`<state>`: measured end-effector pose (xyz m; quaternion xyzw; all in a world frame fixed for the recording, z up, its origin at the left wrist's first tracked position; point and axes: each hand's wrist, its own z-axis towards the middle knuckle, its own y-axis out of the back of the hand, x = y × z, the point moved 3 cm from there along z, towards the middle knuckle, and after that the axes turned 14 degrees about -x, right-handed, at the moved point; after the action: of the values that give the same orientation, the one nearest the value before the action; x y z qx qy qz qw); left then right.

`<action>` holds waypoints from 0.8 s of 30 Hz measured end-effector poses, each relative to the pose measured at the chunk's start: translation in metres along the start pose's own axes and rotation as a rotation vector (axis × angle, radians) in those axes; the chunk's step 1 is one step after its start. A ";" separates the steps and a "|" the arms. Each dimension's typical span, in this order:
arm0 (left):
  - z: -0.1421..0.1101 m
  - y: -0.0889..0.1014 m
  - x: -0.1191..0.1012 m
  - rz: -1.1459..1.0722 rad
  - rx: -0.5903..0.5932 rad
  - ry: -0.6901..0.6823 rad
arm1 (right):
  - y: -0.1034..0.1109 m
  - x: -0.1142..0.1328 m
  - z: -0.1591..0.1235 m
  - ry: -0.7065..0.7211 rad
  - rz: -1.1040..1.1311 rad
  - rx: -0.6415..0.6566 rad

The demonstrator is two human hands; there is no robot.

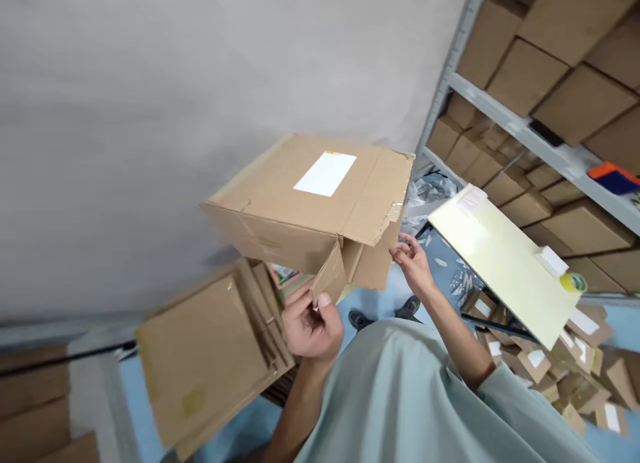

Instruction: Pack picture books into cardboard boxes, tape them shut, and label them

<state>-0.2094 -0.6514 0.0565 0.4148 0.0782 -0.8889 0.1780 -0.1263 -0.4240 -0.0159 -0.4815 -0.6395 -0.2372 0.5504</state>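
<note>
A brown cardboard box (310,203) with a white label on top is held up in the air before a grey wall. My left hand (311,326) is closed on a loose flap at the box's near bottom edge, pinching it between thumb and fingers. My right hand (413,263) touches the box's right lower corner, where clear tape is peeling; its fingers are curled against the cardboard edge. My pale green shirt fills the lower middle of the view.
A large flat carton (200,363) with open flaps lies below left. A pale yellow tabletop (505,263) with a tape roll (573,281) stands at right. Metal shelving (540,146) with stacked cartons fills the right. Several small labelled boxes (540,366) litter the blue floor.
</note>
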 end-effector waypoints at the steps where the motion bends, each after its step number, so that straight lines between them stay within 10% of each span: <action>1: -0.012 -0.023 -0.009 -0.041 0.049 0.024 | 0.027 0.009 0.007 0.032 0.015 -0.058; 13: -0.220 -0.265 -0.144 -0.350 0.626 0.288 | 0.341 0.078 0.014 0.144 0.220 -0.707; 18: -0.291 -0.326 -0.170 -0.337 0.840 0.351 | 0.394 0.080 0.007 0.150 0.236 -0.885; 24: -0.347 -0.392 -0.170 -0.317 1.055 0.443 | 0.411 0.074 0.022 0.128 0.328 -0.997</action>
<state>-0.0127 -0.1465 -0.0402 0.6060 -0.2778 -0.7159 -0.2077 0.2289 -0.2056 -0.0459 -0.7631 -0.3303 -0.4522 0.3227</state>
